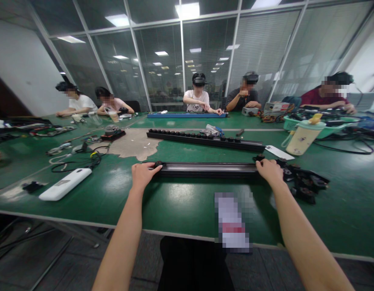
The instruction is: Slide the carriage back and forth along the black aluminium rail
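A long black rail [206, 169] lies across the green table [181, 210] in front of me. My left hand [142, 174] grips its left end with fingers curled over it. My right hand [270, 171] grips its right end the same way. Just right of that hand lies a heap of small black parts [305, 184]. A second long black rail [205, 139], lined with several round black knobs, lies farther back.
A white oblong device [66, 184] and black cables [80, 159] lie at left. A cream jug [302, 137] and a green basket [326, 127] stand at right. A pixelated card [232, 222] lies near the front edge. Several people sit round the far side.
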`<state>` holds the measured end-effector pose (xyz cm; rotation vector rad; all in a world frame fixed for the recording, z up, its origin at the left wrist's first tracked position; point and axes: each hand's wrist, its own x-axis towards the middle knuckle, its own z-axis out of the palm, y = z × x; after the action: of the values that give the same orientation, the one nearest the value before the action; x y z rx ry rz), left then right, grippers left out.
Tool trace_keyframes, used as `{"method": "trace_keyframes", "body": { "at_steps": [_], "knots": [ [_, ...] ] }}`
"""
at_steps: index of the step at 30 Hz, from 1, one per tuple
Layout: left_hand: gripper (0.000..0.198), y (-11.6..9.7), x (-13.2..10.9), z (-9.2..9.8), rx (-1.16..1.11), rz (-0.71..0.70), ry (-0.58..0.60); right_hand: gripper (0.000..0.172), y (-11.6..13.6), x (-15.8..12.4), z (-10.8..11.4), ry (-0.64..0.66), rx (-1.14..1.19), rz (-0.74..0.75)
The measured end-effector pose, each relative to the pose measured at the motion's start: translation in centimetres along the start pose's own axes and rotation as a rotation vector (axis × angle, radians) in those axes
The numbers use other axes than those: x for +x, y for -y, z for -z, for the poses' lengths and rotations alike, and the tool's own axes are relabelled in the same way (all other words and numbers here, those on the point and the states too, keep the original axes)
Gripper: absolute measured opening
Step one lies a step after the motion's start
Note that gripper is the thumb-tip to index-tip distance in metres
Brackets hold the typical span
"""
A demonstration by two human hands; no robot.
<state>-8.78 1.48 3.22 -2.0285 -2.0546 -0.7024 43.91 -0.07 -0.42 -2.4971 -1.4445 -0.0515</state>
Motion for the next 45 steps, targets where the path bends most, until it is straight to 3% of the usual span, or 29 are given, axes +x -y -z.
{"method": "trace_keyframes", "body": {
  "at_steps": [18,45],
  "knots": [
    [0.045,0.6,0.3,-1.2,-0.036,-0.062,-0.040,0.057,0.1,-0.1,0.1,-0.006,0.022,0.000],
    [0.045,-0.1,0.1,-1.2,-0.017,-0.090,-0.026,0.058,0.2,-0.2,0.3,0.004,0.016,-0.004]
  ]
}}
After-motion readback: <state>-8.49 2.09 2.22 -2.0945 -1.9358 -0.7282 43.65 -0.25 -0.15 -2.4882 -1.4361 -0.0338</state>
